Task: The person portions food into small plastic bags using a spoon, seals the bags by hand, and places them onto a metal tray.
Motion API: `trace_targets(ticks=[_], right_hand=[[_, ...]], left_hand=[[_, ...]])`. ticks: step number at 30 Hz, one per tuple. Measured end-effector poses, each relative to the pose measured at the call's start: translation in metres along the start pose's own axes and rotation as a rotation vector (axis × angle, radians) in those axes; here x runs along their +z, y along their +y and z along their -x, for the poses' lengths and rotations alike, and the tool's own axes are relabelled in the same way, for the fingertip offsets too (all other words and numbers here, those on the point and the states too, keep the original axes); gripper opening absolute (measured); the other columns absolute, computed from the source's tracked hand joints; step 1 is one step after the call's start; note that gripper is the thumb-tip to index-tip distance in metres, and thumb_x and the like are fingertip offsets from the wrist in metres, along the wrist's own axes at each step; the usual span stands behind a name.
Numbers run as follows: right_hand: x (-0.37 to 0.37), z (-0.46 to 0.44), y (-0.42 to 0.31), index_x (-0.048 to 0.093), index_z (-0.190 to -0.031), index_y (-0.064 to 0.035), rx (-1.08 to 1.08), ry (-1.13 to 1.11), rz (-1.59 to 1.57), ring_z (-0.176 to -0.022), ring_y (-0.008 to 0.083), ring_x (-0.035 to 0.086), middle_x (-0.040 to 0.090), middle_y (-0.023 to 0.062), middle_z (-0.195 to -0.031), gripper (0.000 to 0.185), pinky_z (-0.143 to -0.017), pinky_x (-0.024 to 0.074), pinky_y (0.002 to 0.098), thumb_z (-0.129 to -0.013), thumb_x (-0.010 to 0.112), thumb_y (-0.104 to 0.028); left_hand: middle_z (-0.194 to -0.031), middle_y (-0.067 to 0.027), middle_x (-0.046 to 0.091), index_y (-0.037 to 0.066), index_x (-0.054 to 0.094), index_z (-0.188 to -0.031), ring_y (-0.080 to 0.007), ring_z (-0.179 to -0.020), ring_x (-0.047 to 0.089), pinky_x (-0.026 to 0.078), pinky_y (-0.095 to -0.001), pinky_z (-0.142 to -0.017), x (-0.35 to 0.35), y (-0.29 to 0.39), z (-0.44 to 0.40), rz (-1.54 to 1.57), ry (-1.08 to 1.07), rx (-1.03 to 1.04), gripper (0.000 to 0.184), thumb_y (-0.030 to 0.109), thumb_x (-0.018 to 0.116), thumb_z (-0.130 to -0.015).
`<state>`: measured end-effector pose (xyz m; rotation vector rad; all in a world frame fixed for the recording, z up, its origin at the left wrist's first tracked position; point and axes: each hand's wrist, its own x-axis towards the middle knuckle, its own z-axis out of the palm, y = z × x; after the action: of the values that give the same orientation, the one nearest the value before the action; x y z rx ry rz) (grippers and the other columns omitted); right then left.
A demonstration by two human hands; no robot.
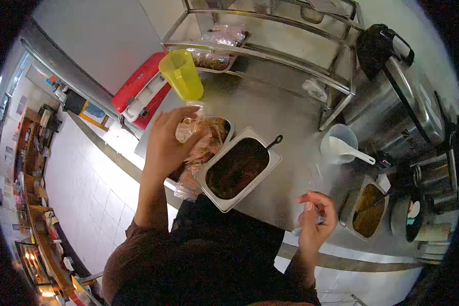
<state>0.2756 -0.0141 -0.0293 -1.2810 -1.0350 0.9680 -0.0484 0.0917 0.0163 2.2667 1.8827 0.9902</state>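
Note:
My left hand (pixel 169 140) hovers over a metal tray (pixel 231 127) of reddish-brown food in clear plastic bags (pixel 204 148). Its thumb and index finger are apart, and I see nothing gripped between them. To the right sits a deep rectangular steel pan (pixel 275 159) of dark sauce, with a dark utensil handle (pixel 276 141) sticking out at its far corner. Over the counter's front edge, my right hand (pixel 317 219) has its fingers curled around a clear, thin piece of plastic (pixel 320 218). Blur hides the plastic's full outline.
A yellow pitcher (pixel 182 76) and a red appliance (pixel 140 92) stand at the back left. A metal rack (pixel 270 53) spans the rear. On the right are a clear jug (pixel 336 143) with a white handle, a pan of brownish food (pixel 368 211) and a steel appliance (pixel 408 97).

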Motion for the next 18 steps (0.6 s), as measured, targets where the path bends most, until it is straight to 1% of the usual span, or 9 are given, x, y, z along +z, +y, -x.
trace_targets(ticks=[3,4,6,7,10,13,15,17,18], right_hand=[[0.013,0.001,-0.011,0.066,-0.106,0.0001,-0.117,0.004,-0.122,-0.077,0.0196,0.068,0.069,0.0182,-0.105,0.020,-0.069,0.0546,0.0304,-0.099,0.064,-0.019],[0.017,-0.002,-0.014,0.066,-0.106,0.0001,-0.125,0.017,-0.126,-0.077,0.0196,0.068,0.069,0.0182,-0.105,0.020,-0.069,0.0546,0.0304,-0.099,0.064,-0.019],[0.027,-0.007,-0.018,0.069,-0.103,-0.0014,-0.601,0.080,0.156,-0.093,0.0257,0.065,0.064,0.0204,-0.114,0.029,-0.072,0.0533,0.0352,-0.098,0.063,-0.030],[0.032,-0.005,-0.023,0.069,-0.103,-0.0014,-0.606,0.103,0.155,-0.093,0.0257,0.065,0.064,0.0204,-0.114,0.029,-0.072,0.0533,0.0352,-0.098,0.063,-0.030],[0.048,0.002,-0.031,0.073,-0.106,-0.0047,-0.807,0.054,0.184,-0.096,0.0277,0.059,0.061,0.0165,-0.113,0.032,-0.075,0.0509,0.0353,-0.091,0.069,-0.033],[0.062,0.007,-0.030,0.068,-0.099,-0.0013,-0.849,0.035,0.264,-0.096,0.0280,0.057,0.058,0.0175,-0.106,0.042,-0.074,0.0478,0.0342,-0.097,0.064,-0.043],[0.074,0.013,-0.021,0.069,-0.101,-0.0016,-0.846,0.067,0.247,-0.091,0.0247,0.057,0.057,0.0175,-0.106,0.045,-0.063,0.0457,0.0286,-0.095,0.067,-0.047],[0.087,0.025,-0.018,0.073,-0.109,-0.0043,-0.685,0.041,0.137,-0.093,0.0266,0.059,0.061,0.0168,-0.112,0.037,-0.075,0.0501,0.0333,-0.080,0.081,-0.026],[0.095,0.029,-0.014,0.072,-0.110,-0.0039,-0.675,0.109,0.120,-0.092,0.0259,0.059,0.061,0.0156,-0.108,0.041,-0.075,0.0504,0.0335,-0.077,0.084,-0.026]], left_hand=[[-0.107,-0.0123,0.072,0.005,0.067,-0.116,-0.0295,-0.106,0.068,0.054,-0.0404,-0.090,-0.009,0.055,0.012,0.448,0.019,-0.016,0.036,0.017,0.080,-0.084],[-0.105,-0.0126,0.072,0.005,0.067,-0.115,-0.0294,-0.103,0.069,0.055,-0.0386,-0.087,-0.016,0.079,0.018,0.552,-0.162,0.007,0.035,0.014,0.080,-0.084],[-0.102,-0.0130,0.072,0.004,0.067,-0.115,-0.0291,-0.097,0.071,0.056,-0.0364,-0.082,-0.007,0.112,0.032,0.683,-0.391,0.224,0.032,0.009,0.079,-0.085],[-0.101,-0.0131,0.072,0.003,0.067,-0.114,-0.0288,-0.095,0.071,0.056,-0.0360,-0.081,0.001,0.120,0.037,0.714,-0.433,0.414,0.030,0.007,0.077,-0.086],[-0.101,-0.0130,0.072,0.003,0.067,-0.113,-0.0276,-0.094,0.072,0.056,-0.0364,-0.082,0.001,0.125,0.050,0.820,-0.499,0.362,0.026,0.004,0.075,-0.087],[-0.102,-0.0137,0.072,0.001,0.066,-0.112,-0.0271,-0.096,0.072,0.057,-0.0358,-0.084,-0.004,0.104,0.063,0.884,-0.478,0.264,0.026,0.000,0.075,-0.087],[-0.102,-0.0147,0.072,-0.002,0.066,-0.108,-0.0262,-0.097,0.072,0.057,-0.0341,-0.085,-0.001,0.089,0.076,0.913,-0.513,0.229,0.025,-0.002,0.076,-0.086],[-0.101,-0.0144,0.072,-0.002,0.068,-0.104,-0.0258,-0.097,0.073,0.056,-0.0320,-0.086,-0.004,0.078,0.085,0.957,-0.451,0.125,0.020,-0.002,0.076,-0.085],[-0.101,-0.0144,0.072,-0.002,0.068,-0.104,-0.0258,-0.097,0.073,0.056,-0.0320,-0.086,-0.010,0.078,0.087,0.960,-0.469,0.130,0.020,-0.002,0.076,-0.085]])
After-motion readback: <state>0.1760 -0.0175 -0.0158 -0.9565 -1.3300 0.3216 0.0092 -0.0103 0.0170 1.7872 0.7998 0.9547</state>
